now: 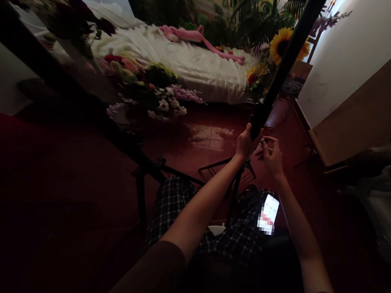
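Observation:
My left hand (pixel 246 142) is wrapped round a black pole (pixel 276 87), which leans up to the right above a small stand with spread legs (pixel 214 164). Just right of the pole, my right hand (pixel 272 155) pinches a small dark knob (pixel 264 140) between thumb and fingers; whether this part is joined to the pole is hard to tell. A lit phone (pixel 268 214) lies on my right thigh, on checked trousers (pixel 175 200).
Another thick black pole (pixel 64 89) crosses the left side down to a stand. Ahead are a white-draped bed (pixel 204 70) with a pink plush toy (pixel 187 34), flowers (pixel 165 103) and a sunflower (pixel 281 45). A wooden panel (pixel 370 96) and pale chair (pixel 390 197) stand right.

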A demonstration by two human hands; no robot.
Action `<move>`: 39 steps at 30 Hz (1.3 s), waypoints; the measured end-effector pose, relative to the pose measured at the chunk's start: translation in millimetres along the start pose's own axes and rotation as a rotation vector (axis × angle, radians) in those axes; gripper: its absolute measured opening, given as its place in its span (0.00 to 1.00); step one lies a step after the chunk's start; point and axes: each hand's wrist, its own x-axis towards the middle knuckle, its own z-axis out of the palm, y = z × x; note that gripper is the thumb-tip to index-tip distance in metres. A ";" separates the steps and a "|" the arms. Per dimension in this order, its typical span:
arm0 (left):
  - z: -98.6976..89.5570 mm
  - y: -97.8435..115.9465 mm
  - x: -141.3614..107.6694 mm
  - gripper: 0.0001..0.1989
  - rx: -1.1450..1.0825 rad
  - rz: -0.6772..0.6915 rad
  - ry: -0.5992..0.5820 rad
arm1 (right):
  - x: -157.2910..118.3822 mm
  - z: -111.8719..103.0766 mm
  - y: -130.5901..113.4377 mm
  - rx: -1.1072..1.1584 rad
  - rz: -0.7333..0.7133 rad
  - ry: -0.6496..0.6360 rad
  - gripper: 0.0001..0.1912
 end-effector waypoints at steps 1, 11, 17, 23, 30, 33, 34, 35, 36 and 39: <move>0.5 -0.8 0.1 0.20 -0.002 -0.002 0.003 | -2.4 -1.3 3.0 -0.048 -0.025 -0.012 0.24; -0.2 -0.1 -0.7 0.21 0.016 -0.014 -0.001 | -6.7 -7.9 23.3 -0.233 -0.072 -0.076 0.30; -4.3 3.8 -1.3 0.20 0.012 -0.028 -0.021 | -7.4 -9.2 21.0 -0.394 -0.071 -0.060 0.31; -9.9 8.0 -1.8 0.19 0.022 -0.064 -0.109 | -4.3 -7.1 28.8 -0.547 -0.174 0.038 0.29; -12.6 10.2 -3.3 0.19 -0.044 -0.063 -0.169 | 3.8 2.8 38.4 -0.471 -0.236 0.169 0.24; -12.6 10.7 -3.8 0.20 -0.053 -0.059 -0.159 | 6.8 7.1 34.7 -0.473 -0.171 0.211 0.25; -12.8 10.6 -3.9 0.20 -0.058 -0.057 -0.158 | 7.9 8.0 33.5 -0.474 -0.150 0.214 0.26; -13.1 10.4 -4.1 0.20 -0.064 -0.055 -0.160 | 9.2 8.6 32.6 -0.473 -0.136 0.217 0.27; -13.5 10.0 -4.1 0.20 -0.070 -0.053 -0.165 | 10.5 8.9 32.2 -0.471 -0.131 0.219 0.28; -15.0 8.8 -3.2 0.19 -0.079 -0.053 -0.185 | 14.3 9.0 32.1 -0.448 -0.140 0.208 0.30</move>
